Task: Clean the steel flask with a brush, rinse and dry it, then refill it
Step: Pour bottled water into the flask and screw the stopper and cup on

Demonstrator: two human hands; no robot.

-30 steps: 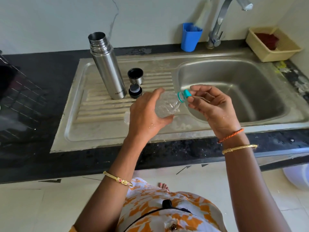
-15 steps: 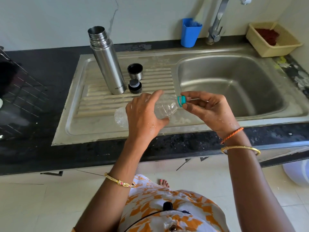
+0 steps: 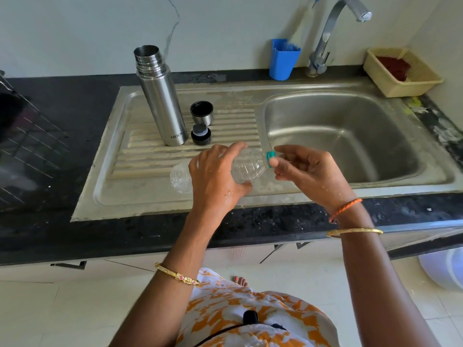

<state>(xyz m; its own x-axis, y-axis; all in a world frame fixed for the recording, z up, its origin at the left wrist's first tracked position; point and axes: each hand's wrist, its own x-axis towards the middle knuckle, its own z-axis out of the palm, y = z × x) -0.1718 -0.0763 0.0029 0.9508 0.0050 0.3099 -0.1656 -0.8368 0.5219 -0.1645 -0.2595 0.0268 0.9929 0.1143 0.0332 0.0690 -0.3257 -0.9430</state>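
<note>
The steel flask (image 3: 161,101) stands upright and uncapped on the ribbed draining board (image 3: 140,156). Beside it to the right stand its steel cup lid (image 3: 201,112) and its black stopper (image 3: 200,134). My left hand (image 3: 216,176) grips a clear plastic bottle (image 3: 246,166), held on its side over the board's front. My right hand (image 3: 308,171) pinches the bottle's teal cap (image 3: 270,159), which points toward the sink basin.
The sink basin (image 3: 350,136) lies to the right under the tap (image 3: 330,33). A blue cup (image 3: 284,60) stands behind the sink, a yellow basket (image 3: 400,71) at far right. A dark wire rack (image 3: 22,136) sits at the left on the black counter.
The bottle has tilted flatter and dropped a little toward the board's front edge. My right fingers stay on the teal cap. The flask and its lids have not moved.
</note>
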